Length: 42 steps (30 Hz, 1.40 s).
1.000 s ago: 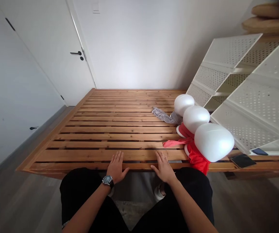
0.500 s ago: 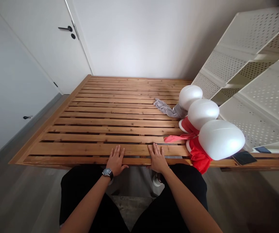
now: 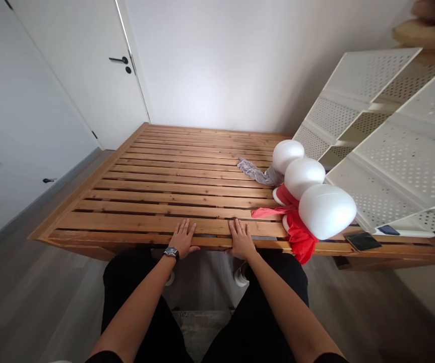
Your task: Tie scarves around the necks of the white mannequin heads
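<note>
Both my hands lie flat and empty on the bed frame's (image 3: pixel 157 191) near edge, and the red cloth (image 3: pixel 300 237) lies toward its near right corner, closer to my right hand (image 3: pixel 241 240) than my left hand (image 3: pixel 182 238).

Person's left hand (image 3: pixel 182 238) & right hand (image 3: pixel 240 240) lie flat, fingers spread, on near edge of slatted wooden platform (image 3: pixel 172 176); wristwatch (image 3: pixel 171 252) on left wrist. At right, three white foam heads (image 3: pixel 303 176) in a row, red cloth (image 3: pixel 299 241) under nearest, grey cloth (image 3: pixel 257 173) beside farthest. Dark phone (image 3: pixel 361 241) lies near white perforated shelf unit (image 3: pixel 387 151). White door (image 3: pixel 88 70) behind, shut.
</note>
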{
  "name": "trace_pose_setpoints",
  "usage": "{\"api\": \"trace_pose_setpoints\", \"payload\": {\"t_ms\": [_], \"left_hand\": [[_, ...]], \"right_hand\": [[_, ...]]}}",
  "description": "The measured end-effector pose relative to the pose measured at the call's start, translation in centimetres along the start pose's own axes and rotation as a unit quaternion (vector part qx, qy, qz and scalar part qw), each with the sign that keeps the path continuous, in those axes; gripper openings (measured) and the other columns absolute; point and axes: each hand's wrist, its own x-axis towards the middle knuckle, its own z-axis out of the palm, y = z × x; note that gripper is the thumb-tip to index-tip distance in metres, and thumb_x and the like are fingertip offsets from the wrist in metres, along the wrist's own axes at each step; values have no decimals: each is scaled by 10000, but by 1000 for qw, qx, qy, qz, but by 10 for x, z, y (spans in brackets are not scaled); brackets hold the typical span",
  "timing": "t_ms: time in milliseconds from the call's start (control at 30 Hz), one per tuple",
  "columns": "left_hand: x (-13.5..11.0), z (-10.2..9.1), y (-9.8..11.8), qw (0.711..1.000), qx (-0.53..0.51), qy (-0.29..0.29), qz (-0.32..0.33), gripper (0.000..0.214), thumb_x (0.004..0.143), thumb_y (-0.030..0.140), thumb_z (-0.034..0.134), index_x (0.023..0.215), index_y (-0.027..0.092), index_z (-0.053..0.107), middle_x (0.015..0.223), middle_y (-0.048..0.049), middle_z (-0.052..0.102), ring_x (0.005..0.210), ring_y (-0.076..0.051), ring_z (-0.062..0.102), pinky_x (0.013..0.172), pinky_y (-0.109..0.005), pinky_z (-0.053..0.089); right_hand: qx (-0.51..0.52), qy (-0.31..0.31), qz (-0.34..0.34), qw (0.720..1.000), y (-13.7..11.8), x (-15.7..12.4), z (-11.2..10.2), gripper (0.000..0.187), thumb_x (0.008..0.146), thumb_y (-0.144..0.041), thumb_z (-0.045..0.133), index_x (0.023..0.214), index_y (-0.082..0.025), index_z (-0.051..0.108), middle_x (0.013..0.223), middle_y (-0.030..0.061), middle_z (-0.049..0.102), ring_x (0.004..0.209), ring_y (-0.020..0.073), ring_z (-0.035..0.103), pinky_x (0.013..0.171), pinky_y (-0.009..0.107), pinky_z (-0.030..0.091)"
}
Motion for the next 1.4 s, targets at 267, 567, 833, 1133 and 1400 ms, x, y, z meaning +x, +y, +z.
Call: {"api": "trace_pose_setpoints", "payload": {"t_ms": [267,567,833,1133,1400], "left_hand": [[3,-10,5,997,-15,-68,-36,1074,871,681,679,1700,158,241,1762,-212,84,1649,-367,80,1324,-569,72],[-4,6,0,1000,-19,-3,-21,1012,900,702,614,1684,145,299,1754,-212,164,1641,-367,137,1330,-546,90],[-14,-4,-6,999,-32,-23,-11,858,997,622,498,1686,151,296,1755,-173,191,1640,-324,174,1331,-516,151],[-6,1,7,998,-29,6,-60,860,989,658,463,1672,151,337,1755,-151,205,1636,-319,188,1328,-539,129],[-9,-3,7,997,-47,17,-57,841,982,661,459,1665,179,360,1748,-136,245,1629,-306,215,1334,-509,124]], "right_hand": [[20,-2,8,1000,-6,-12,-2,1133,909,-823,470,1718,-128,89,1763,188,-40,1651,339,-2,1297,543,-59],[41,-34,5,999,-2,-7,-5,1088,944,-870,271,1721,-140,52,1758,169,-85,1653,323,-44,1296,543,-66],[45,-77,11,996,-2,-3,-8,1109,932,-879,285,1720,-136,44,1752,162,-125,1646,321,-108,1288,560,-83],[36,-24,8,999,-2,-5,2,1034,968,-836,254,1722,-147,96,1764,160,-59,1653,314,-57,1289,554,-60],[31,51,54,997,-15,-6,8,837,1048,-699,216,1701,-177,250,1774,113,92,1653,277,48,1303,517,-50]]}}
